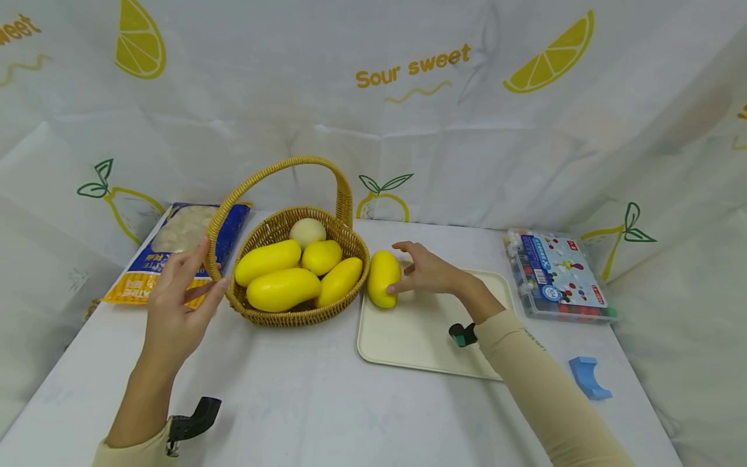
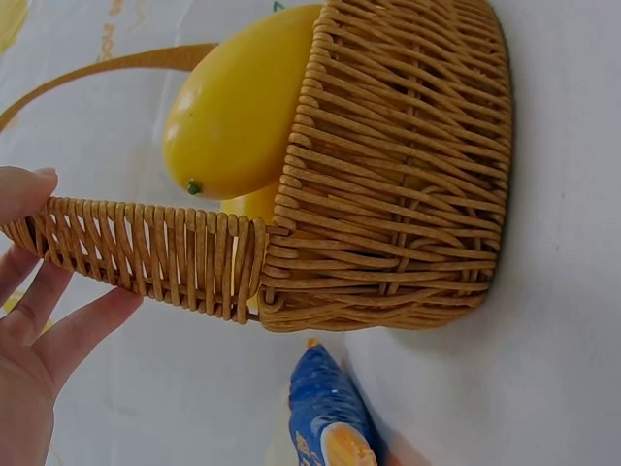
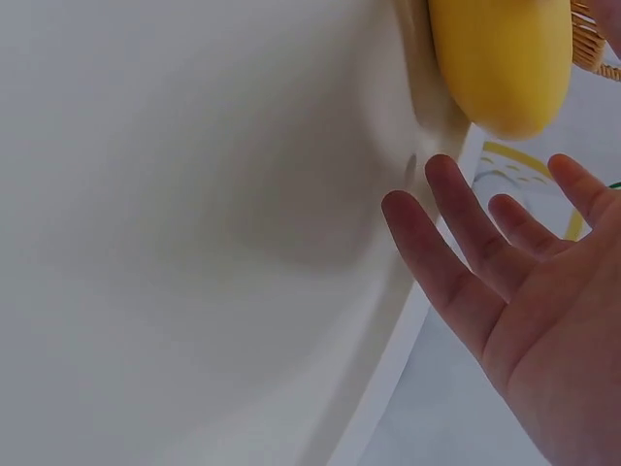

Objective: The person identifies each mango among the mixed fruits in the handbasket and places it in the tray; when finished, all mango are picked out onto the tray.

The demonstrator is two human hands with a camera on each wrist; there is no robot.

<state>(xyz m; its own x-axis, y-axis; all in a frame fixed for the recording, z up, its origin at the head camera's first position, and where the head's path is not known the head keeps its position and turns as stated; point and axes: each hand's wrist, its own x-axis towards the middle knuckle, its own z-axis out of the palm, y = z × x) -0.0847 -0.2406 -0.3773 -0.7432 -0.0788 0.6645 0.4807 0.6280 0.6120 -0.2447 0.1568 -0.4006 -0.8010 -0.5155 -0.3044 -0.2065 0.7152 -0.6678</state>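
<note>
My left hand (image 1: 177, 303) holds the wicker basket's handle (image 2: 146, 248) near its left base, thumb on one side and fingers on the other. Inside the basket (image 1: 303, 318) lie several yellow mangoes (image 1: 284, 290), a smaller rounded yellow fruit (image 1: 321, 257) and a pale round one (image 1: 307, 231). Another mango (image 1: 382, 279) rests at the left edge of a cream tray (image 1: 420, 337), close beside the basket. Over that tray, my right hand (image 1: 433, 272) reaches toward this mango with fingers spread; its thumb is at the fruit's side, and contact is unclear.
A blue and orange food bag (image 1: 140, 279) lies behind the left hand. Right of the tray is a clear plastic case (image 1: 560, 275) of coloured pieces. A blue curved block (image 1: 589, 377) sits near the table's right edge. A printed curtain (image 1: 443, 155) hangs behind.
</note>
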